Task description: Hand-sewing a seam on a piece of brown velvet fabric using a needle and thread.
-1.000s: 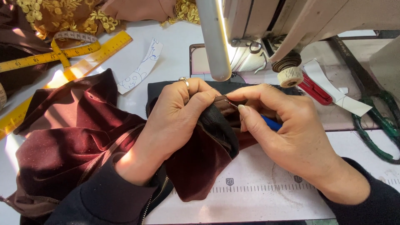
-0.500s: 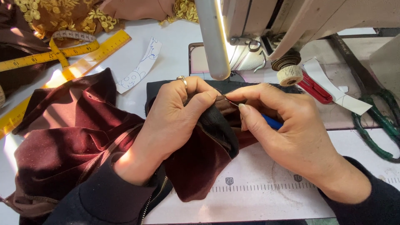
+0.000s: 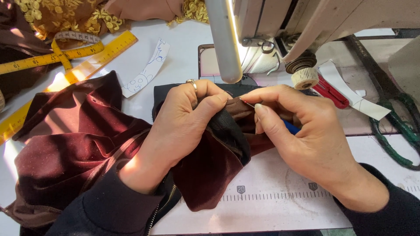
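Barely anything has shifted from a moment ago: both hands stay bunched over the same spot, the right thumb maybe a hair closer to the seam. The left hand (image 3: 186, 120), with a ring on one finger, is closed in a pinch on a fold of the dark maroon velvet fabric with black lining (image 3: 87, 144), which spills over the white bench (image 3: 271, 209) just in front of the beige sewing machine (image 3: 306, 22). The right hand (image 3: 306, 135) has its grip shut on a small blue-handled seam ripper (image 3: 291, 127), thin metal tip right at the seam between both thumbs.

Going by looks, that velvet is soft, floppy and a bit slippery, so pinching it tight right beside the stitch line seems the way to hold it. A yellow measuring tape (image 3: 52, 59), red-handled snips (image 3: 330, 92) and green-handled scissors (image 3: 389, 142) lie nearby.
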